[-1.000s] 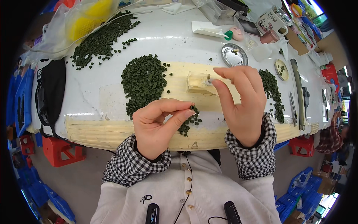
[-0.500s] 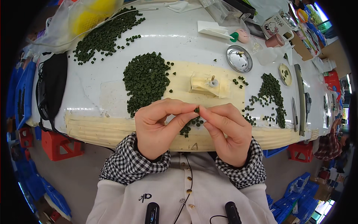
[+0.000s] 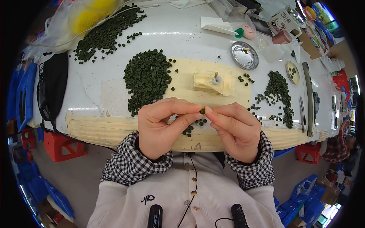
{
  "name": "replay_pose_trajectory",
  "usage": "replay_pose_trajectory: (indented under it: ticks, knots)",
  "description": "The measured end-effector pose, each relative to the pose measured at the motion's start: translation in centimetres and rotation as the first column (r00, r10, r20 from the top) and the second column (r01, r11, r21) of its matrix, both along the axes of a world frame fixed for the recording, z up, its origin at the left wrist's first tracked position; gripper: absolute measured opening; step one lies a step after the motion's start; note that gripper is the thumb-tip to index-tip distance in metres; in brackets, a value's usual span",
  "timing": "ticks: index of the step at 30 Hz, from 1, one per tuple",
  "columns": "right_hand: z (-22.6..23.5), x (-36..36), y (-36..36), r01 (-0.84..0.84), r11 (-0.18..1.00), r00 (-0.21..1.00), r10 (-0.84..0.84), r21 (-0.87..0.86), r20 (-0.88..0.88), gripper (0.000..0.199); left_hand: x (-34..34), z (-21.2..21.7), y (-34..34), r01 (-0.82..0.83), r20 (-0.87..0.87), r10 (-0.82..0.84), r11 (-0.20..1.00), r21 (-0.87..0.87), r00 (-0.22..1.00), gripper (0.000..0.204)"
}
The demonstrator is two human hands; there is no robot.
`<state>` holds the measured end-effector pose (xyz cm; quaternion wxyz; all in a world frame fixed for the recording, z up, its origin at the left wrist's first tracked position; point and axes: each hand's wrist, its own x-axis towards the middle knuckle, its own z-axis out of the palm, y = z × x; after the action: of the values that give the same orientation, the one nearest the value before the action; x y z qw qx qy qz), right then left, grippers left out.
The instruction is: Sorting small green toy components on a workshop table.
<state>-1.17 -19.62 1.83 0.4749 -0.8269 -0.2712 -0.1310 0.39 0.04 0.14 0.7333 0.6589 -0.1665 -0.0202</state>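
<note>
Between the fingertips of both hands is a small dark green cap-like piece (image 3: 202, 111). My left hand (image 3: 161, 123) pinches it from the left, thumb and forefinger closed. From the right, the thumb and forefinger of my right hand (image 3: 237, 127) meet it too. Several loose green pieces (image 3: 188, 131) lie on the table just below the fingertips. Left of centre is a large heap of the same pieces (image 3: 147, 78). Beyond my hands stands a tape-covered block (image 3: 208, 83) with a small upright peg in a whitish ring.
More green pieces lie in a far-left pile (image 3: 108, 34) and a right-hand pile (image 3: 278, 89). A round metal lid (image 3: 244, 55) and a small round dish (image 3: 292, 72) sit at the right. Tweezers (image 3: 302, 114) lie beside a long grey bar (image 3: 308, 100). A black bag (image 3: 56, 87) is at the left.
My right hand has shifted slightly to the right and its fingers have rolled a little at the small piece. My left hand keeps its pinch. The view has shifted slightly.
</note>
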Motion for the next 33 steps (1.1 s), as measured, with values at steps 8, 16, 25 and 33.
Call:
replay_pose_trajectory:
  ticks: [8, 16, 25, 33]
  knots:
    - [-0.34, 0.07, -0.24, -0.023, 1.0, 0.998, 0.024, -0.013, 0.055, 0.042, -0.08, 0.07, 0.12, 0.014, -0.012, -0.014, 1.0, -0.019, 1.0, 0.017]
    - [-0.93, 0.5, -0.61, -0.036, 0.993, 0.973, 0.06, -0.111, 0.225, 0.044, -0.03, -0.13, 0.21, 0.062, -0.041, -0.064, 0.997, -0.045, 0.997, 0.017]
    - [-0.76, 0.13, -0.37, -0.018, 0.999, 0.99, 0.022, -0.032, 0.137, 0.042, -0.09, 0.0, 0.18, 0.056, -0.078, -0.064, 0.993, -0.1, 0.995, 0.019]
    - [-0.76, 0.04, -0.42, -0.024, 1.0, 0.993, 0.026, -0.021, 0.114, 0.041, -0.12, -0.07, 0.19, 0.059, -0.057, -0.065, 0.993, -0.1, 0.996, 0.019]
